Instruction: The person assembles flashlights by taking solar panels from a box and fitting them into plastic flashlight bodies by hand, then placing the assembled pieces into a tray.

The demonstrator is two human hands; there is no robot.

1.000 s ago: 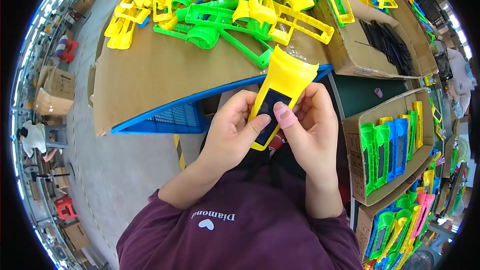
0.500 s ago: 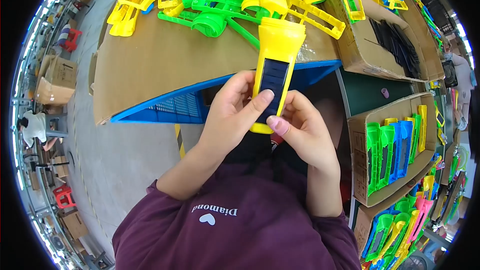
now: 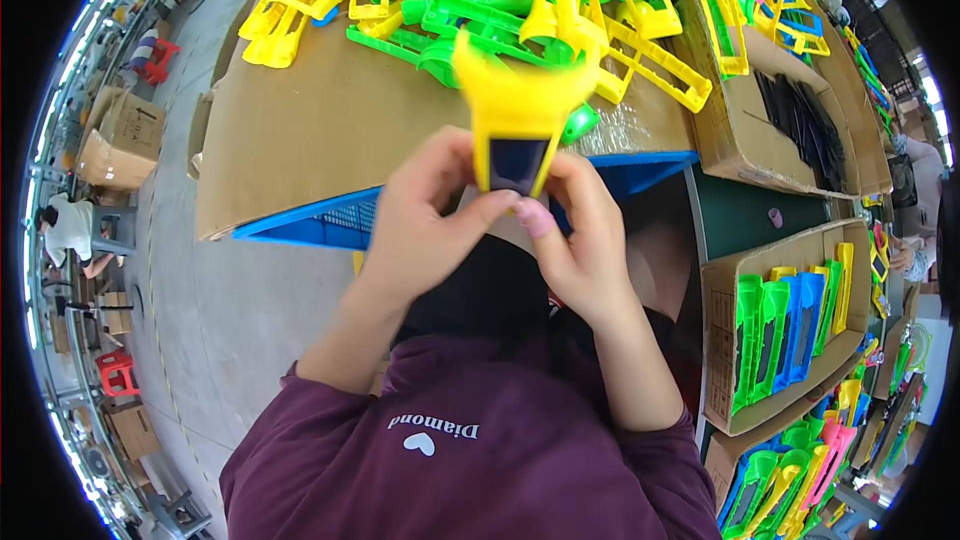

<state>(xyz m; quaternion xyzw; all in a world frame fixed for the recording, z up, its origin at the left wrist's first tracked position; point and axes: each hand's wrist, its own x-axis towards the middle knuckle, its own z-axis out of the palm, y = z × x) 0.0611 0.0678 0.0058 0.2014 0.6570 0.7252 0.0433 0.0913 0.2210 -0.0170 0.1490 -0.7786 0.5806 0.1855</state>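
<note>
A yellow flashlight casing [image 3: 522,105] with a dark panel [image 3: 516,162] set in its face is held up before my chest. Its wide end points away from me and is smeared by motion. My left hand [image 3: 425,210] grips the left edge near the narrow end. On the other edge my right hand [image 3: 580,240] is closed, fingers behind and thumb in front. Both thumbs meet at the panel's lower end. Beyond the casing, a pile of yellow and green plastic casings [image 3: 490,20] lies on a cardboard sheet [image 3: 300,135].
Below the cardboard is a blue crate [image 3: 300,225]. To the right, one carton [image 3: 735,140] contains dark panels [image 3: 800,120]; another carton [image 3: 720,340] holds upright coloured casings [image 3: 785,325]. Floor and shelving lie at left, where another person [image 3: 70,230] is visible.
The casing has tipped, so its panel looks shorter and its wide end is blurred. Both hands have shifted slightly left with it. The surroundings have shifted a little in view.
</note>
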